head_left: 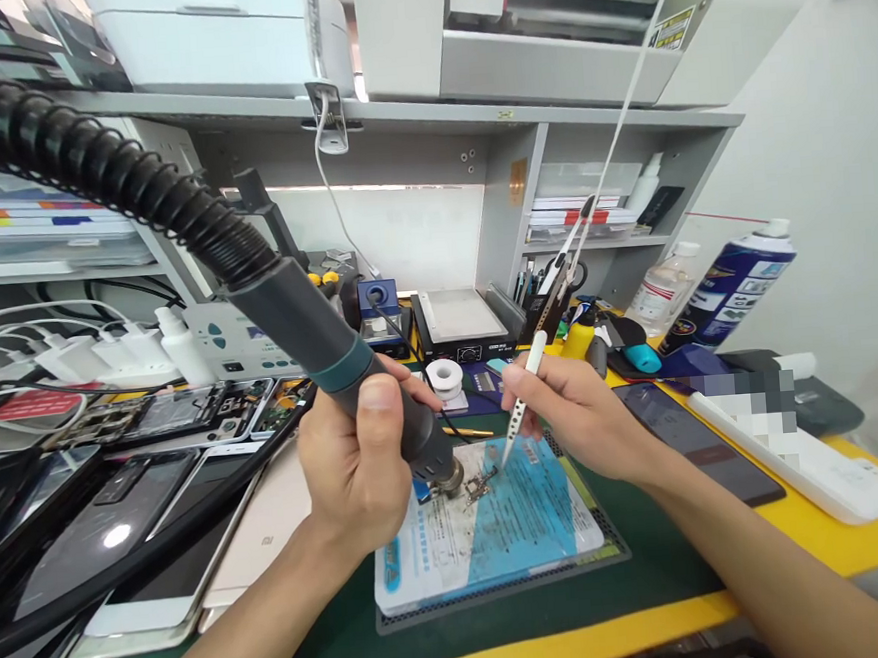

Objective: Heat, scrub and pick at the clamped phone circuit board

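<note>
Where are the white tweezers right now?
In the head view, the white tweezers are just right of centre in the right hand, pointing down beside the small metal part on the blue-and-white pad.

2 forearms (259, 612) angled inward; left hand (354, 465) curled tight; right hand (568, 400) pinching.

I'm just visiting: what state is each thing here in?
Hot-air gun: angled downward; on or off, can't tell
Left hand: closed around the gun
White tweezers: held, pointing down
Right hand: gripping the tweezers
Small metallic part: lying on the blue-and-white pad
Spray can: capped
Clear bottle: capped
</note>
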Demonstrator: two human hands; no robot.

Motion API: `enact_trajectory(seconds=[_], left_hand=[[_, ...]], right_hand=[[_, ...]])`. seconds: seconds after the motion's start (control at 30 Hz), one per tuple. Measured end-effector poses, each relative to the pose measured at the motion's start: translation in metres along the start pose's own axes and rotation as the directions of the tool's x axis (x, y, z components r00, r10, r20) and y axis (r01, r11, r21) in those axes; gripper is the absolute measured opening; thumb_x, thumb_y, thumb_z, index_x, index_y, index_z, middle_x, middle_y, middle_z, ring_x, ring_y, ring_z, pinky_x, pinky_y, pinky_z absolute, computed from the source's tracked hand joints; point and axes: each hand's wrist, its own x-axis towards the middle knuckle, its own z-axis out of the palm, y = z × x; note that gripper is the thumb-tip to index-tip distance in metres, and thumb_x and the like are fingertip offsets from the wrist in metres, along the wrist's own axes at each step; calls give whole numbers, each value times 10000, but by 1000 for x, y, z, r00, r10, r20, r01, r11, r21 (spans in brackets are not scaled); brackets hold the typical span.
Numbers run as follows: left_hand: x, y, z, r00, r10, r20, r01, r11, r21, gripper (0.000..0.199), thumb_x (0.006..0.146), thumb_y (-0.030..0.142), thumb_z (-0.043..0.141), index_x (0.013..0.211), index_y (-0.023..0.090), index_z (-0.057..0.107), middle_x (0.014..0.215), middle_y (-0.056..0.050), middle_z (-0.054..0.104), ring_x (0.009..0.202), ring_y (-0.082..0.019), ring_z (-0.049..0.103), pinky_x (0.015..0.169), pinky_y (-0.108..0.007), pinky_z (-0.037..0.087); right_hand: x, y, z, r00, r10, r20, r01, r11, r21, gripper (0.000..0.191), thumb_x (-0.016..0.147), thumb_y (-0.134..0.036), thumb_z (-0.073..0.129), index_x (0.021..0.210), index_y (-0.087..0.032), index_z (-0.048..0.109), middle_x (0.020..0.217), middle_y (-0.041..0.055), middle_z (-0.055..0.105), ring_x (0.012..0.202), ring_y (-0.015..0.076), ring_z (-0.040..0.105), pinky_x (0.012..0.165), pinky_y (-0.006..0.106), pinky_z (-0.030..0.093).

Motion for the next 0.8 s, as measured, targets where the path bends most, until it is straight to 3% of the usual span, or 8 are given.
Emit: enact_trajectory(seconds=[0.1,0.27,0.47,0.63,0.8], left_hand=[[1,1,-1,1000,7,6,-7,1000,-5,372,1034,554,484,932,236,647,715,-19,728,665,-218,685,629,-371,545],[8,0,-7,1000,19,-18,-19,1000,5,386,1039,565,464,952,234,642,729,-13,730,653,-198,684,598,-329,554],[36,-5,-27,975,105,-198,-85,991,107,413,1025,597,470,937,220,614,697,-11,732,691,-193,687,660,-317,554],[94,-3,-63,904,200,-378,-139,973,182,414,1070,563,399,1047,190,577,763,12,704,708,-158,678,722,-316,563],[182,9,-102,902,271,-337,-169,938,302,373,1044,456,556,1246,149,622,1077,-65,700,877,-188,700,780,-374,608]], right_hand=[[4,4,-1,998,-17,-67,15,1000,-23,513,1050,-550,451,701,-193,567,629,5,540,587,163,537,550,290,403],[7,14,6,993,14,-120,-18,999,-31,526,1036,-616,439,765,-195,600,611,-27,465,554,155,491,534,283,374],[10,20,14,985,16,-173,-18,1000,-8,540,1034,-630,406,754,-201,576,589,-35,417,557,163,434,536,287,330],[10,15,14,980,19,-198,-17,1000,11,540,1035,-622,385,746,-204,566,566,-49,378,538,160,394,545,295,297],[7,10,13,977,-19,-211,26,999,33,530,1037,-603,386,742,-203,568,562,-47,394,544,162,406,552,297,305]])
